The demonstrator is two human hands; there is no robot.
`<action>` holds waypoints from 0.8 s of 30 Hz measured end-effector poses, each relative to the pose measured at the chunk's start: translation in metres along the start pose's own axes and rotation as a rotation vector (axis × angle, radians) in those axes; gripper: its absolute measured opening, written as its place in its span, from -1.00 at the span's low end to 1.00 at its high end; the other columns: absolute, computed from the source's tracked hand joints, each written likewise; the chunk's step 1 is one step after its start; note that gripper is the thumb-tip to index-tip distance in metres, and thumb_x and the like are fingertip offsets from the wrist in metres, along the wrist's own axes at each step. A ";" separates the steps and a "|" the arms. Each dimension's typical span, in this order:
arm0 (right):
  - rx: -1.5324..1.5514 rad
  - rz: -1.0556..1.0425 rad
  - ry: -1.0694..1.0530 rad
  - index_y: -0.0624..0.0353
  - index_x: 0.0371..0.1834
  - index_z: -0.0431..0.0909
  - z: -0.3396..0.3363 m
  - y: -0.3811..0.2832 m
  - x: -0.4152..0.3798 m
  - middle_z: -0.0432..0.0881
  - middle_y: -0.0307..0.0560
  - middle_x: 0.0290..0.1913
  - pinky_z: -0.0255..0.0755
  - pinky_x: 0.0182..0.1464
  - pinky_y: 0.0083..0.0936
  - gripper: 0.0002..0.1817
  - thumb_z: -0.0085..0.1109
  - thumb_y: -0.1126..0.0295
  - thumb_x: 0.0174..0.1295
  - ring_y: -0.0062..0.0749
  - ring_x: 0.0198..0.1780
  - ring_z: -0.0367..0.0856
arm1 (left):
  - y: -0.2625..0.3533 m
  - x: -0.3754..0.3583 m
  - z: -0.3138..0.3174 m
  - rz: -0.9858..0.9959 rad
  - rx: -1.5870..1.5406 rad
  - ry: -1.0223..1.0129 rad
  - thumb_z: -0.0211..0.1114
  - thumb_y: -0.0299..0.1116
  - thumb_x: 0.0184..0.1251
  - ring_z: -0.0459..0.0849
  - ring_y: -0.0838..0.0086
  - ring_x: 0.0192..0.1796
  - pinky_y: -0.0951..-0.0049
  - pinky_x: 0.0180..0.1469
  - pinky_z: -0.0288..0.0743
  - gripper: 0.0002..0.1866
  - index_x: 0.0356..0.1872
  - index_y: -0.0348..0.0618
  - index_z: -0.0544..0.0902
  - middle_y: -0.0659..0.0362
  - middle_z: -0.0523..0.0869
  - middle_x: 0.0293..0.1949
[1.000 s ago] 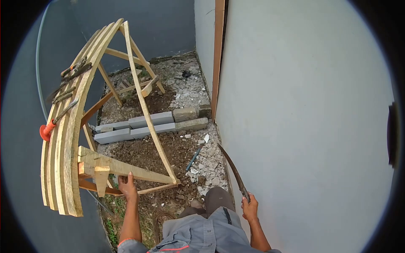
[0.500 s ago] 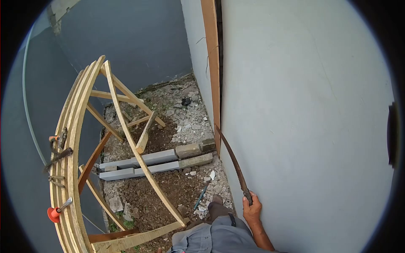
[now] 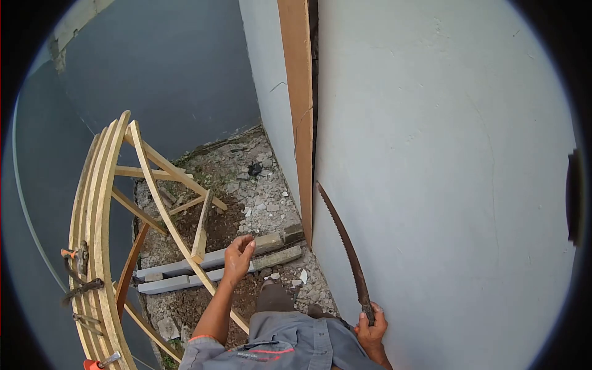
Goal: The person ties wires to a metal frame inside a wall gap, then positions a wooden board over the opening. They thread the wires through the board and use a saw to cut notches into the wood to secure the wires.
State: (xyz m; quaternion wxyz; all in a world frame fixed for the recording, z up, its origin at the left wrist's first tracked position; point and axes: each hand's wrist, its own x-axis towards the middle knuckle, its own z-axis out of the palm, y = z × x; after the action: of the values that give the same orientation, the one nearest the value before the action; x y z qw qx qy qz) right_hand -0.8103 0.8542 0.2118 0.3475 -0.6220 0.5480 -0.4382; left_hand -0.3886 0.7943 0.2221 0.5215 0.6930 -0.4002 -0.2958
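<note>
My right hand (image 3: 372,333) is wrapped round the dark handle of a curved pruning saw (image 3: 347,246), low in front of the pale wall. The saw's rusty toothed blade points up and away, its teeth facing left, its tip close to the foot of a brown wooden board. My left hand (image 3: 237,259) is raised in front of me, fingers loosely bent, the thumb slightly apart from them. Nothing shows in it. Behind it lie the concrete beams, and to its left stands a curved wooden frame (image 3: 98,228) of several bent strips with crossing struts.
C-shaped metal clamps (image 3: 77,265) and orange-handled clamps (image 3: 74,253) grip the frame's strips. Grey concrete beams (image 3: 166,282) lie across rubble and soil (image 3: 268,191). The brown board (image 3: 297,123) stands upright along the wall edge. A pale pipe (image 3: 28,209) runs along the dark wall.
My left hand has come up into view from below. The view has shifted, so the frame sits lower and further left. The saw stays in my right hand, its teeth now plainer to see.
</note>
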 end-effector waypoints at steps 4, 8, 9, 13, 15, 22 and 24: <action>0.141 0.027 0.220 0.45 0.13 0.54 0.022 -0.040 -0.004 0.60 -0.15 -0.43 0.49 -0.41 -0.57 -0.67 0.18 0.49 0.36 -0.61 -0.53 0.54 | 0.029 0.092 -0.005 0.060 -0.193 -0.101 0.34 -0.32 0.49 0.73 0.47 0.00 0.44 0.12 0.60 -0.65 0.12 -0.41 0.65 0.08 0.77 -0.05; 0.077 -0.232 0.277 0.45 0.24 0.47 0.060 -0.099 0.022 0.55 -0.22 -0.47 0.47 -0.44 -0.60 -0.62 0.14 0.50 0.40 -0.62 -0.51 0.51 | 0.046 0.160 -0.015 0.138 -0.261 -0.167 0.35 -0.29 0.48 0.73 0.47 -0.02 0.43 0.10 0.59 -0.62 0.12 -0.41 0.65 0.08 0.78 -0.07; 0.062 -0.238 0.283 0.45 0.24 0.47 0.067 -0.113 0.029 0.55 -0.22 -0.47 0.47 -0.44 -0.60 -0.62 0.14 0.50 0.40 -0.62 -0.51 0.51 | 0.053 0.173 -0.020 0.143 -0.247 -0.180 0.36 -0.27 0.47 0.73 0.47 -0.04 0.42 0.09 0.59 -0.60 0.13 -0.41 0.65 0.09 0.78 -0.08; 0.177 -0.239 0.273 0.45 0.34 0.40 0.081 -0.167 0.057 0.57 -0.15 -0.37 0.52 -0.39 -0.60 -0.55 0.12 0.47 0.44 -0.63 -0.43 0.51 | 0.065 0.219 -0.033 0.123 -0.283 -0.203 0.37 -0.23 0.45 0.72 0.49 -0.10 0.43 0.01 0.58 -0.56 0.15 -0.40 0.64 0.11 0.78 -0.10; 0.199 -0.279 0.252 0.44 0.41 0.35 0.082 -0.195 0.064 0.57 -0.05 -0.26 0.64 -0.28 -0.53 -0.48 0.15 0.42 0.46 -0.61 -0.35 0.52 | 0.064 0.236 -0.041 0.126 -0.315 -0.206 0.37 -0.23 0.45 0.72 0.51 -0.10 0.46 -0.02 0.57 -0.57 0.15 -0.39 0.64 0.13 0.78 -0.12; 0.364 -0.175 0.210 0.48 0.38 0.33 0.126 -0.225 0.061 0.59 -0.01 -0.29 0.59 -0.35 -0.51 -0.43 0.25 0.39 0.41 -0.52 -0.40 0.55 | 0.060 0.286 -0.082 0.100 -0.357 -0.181 0.35 -0.22 0.47 0.75 0.50 -0.10 0.48 -0.03 0.57 -0.59 0.14 -0.33 0.66 0.11 0.80 -0.07; 0.380 -0.107 0.187 0.49 0.28 0.36 0.145 -0.235 0.058 0.59 0.02 -0.31 0.54 -0.38 -0.51 -0.47 0.27 0.39 0.38 -0.49 -0.42 0.55 | 0.061 0.291 -0.101 0.084 -0.339 -0.151 0.34 -0.22 0.48 0.76 0.48 -0.07 0.46 0.00 0.58 -0.59 0.15 -0.35 0.65 0.09 0.80 -0.05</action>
State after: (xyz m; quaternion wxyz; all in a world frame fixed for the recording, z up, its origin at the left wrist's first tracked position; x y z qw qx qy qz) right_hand -0.5870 0.8276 0.3815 0.3824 -0.5299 0.4518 -0.6074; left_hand -0.1727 0.5838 0.3110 0.6112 0.5537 -0.4114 -0.3881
